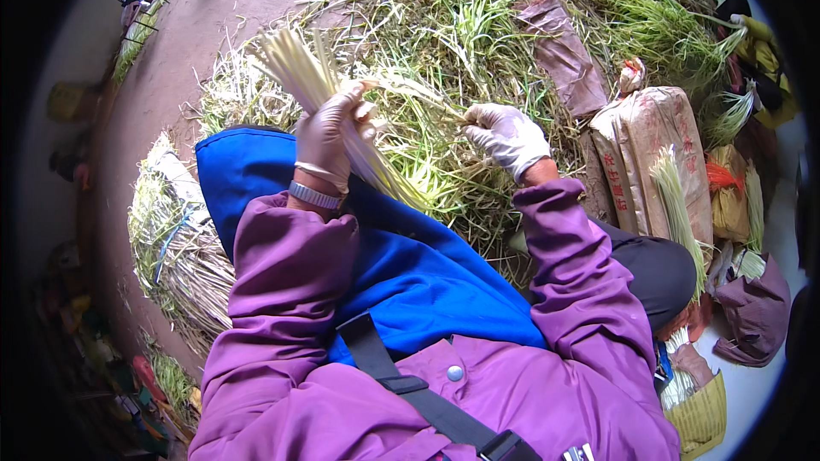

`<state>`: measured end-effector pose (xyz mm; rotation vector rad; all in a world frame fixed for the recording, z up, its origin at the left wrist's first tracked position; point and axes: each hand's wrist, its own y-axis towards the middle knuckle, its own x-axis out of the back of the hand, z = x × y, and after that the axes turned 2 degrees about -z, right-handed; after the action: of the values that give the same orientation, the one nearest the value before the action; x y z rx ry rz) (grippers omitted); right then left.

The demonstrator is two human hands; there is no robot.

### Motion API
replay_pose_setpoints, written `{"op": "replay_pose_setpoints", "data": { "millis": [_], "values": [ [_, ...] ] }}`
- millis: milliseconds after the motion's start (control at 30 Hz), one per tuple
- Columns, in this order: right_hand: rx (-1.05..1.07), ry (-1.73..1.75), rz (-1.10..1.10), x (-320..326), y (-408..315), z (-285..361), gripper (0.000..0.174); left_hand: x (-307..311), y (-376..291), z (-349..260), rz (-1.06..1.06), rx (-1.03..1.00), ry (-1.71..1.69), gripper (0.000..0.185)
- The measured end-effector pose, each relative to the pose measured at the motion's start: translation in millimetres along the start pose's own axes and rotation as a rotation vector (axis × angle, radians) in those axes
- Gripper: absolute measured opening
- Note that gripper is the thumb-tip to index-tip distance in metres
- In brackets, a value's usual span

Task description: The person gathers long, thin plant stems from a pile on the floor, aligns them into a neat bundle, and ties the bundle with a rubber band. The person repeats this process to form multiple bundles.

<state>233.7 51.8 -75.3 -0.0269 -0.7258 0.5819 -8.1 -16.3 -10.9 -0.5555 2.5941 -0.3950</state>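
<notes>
In a thin pale glove, my left hand (330,128) grips a bundle of long pale stalks (295,67), probably chives or garlic shoots. Their pale ends fan out above the fist, and the greener ends hang below it towards my lap. To the right, my gloved right hand (509,137) pinches a few thin yellowish strands (423,91) between thumb and fingers. These strands stretch across to my left hand. Beneath both hands lies a wide heap of loose green and straw-coloured leaves (474,45). A blue apron (416,275) covers my lap.
A tied bundle of stalks (186,256) lies at left. On the right stands a printed paper-like sack (660,134), with a pale stalk bunch (679,218) against it. A purple bag (756,314) sits beyond. Part of another person (762,54) shows at upper right.
</notes>
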Motion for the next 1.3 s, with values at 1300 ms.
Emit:
{"op": "replay_pose_setpoints", "data": {
  "millis": [1300],
  "values": [
    [-0.522, 0.433, -0.157, -35, 104, -154, 0.028, -32, -9, -30, 0.152, 0.307, -0.012, 0.028]
  ]
}}
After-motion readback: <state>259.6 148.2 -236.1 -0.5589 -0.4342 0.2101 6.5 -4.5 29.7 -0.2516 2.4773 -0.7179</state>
